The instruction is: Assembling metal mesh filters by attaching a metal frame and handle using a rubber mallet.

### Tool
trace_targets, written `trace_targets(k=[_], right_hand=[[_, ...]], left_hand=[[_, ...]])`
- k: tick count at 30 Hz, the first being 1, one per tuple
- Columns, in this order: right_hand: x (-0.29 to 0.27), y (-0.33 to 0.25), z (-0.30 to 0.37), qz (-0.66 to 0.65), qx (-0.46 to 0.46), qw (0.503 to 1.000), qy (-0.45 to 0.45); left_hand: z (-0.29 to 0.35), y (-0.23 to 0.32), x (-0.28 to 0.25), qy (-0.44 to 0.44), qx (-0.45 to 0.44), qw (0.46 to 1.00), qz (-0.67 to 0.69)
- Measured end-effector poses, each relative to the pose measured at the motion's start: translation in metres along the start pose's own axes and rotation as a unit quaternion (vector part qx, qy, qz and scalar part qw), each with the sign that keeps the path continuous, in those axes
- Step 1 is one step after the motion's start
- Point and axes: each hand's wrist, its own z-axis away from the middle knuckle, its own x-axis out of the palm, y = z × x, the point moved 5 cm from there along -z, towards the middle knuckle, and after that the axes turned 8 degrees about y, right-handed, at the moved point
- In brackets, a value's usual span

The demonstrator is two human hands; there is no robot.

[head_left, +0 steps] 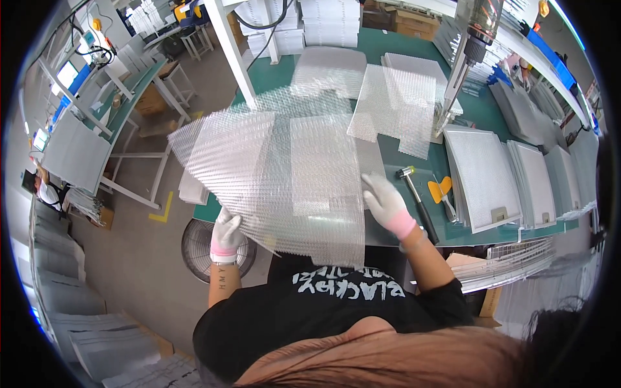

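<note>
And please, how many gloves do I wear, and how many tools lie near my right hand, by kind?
White gloves with pink cuffs: 2
Black-handled hammer with yellow-tipped head: 1
Grey tool with yellow wing-shaped end: 1
Total: 4

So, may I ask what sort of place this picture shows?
Probably a factory workshop: the person's gloved left hand holds a large mesh sheet, a hammer lies on the green workbench, and framed panels are stacked at the right.
</note>
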Motion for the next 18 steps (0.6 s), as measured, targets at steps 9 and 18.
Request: trace_targets(k=[9, 18], right_hand=[[0.050, -0.037, 0.041, 0.178, -0.049, 0.974, -0.129], [0.021, -0.021, 0.043, -0.540, 0.357, 0.762, -0.006]], left_hand=[[0.005, -0.026, -0.010, 0.037, -0.027, 0.998, 0.038], [0.005, -0.041, -0.008, 0.044, -0.061, 0.990, -0.121]])
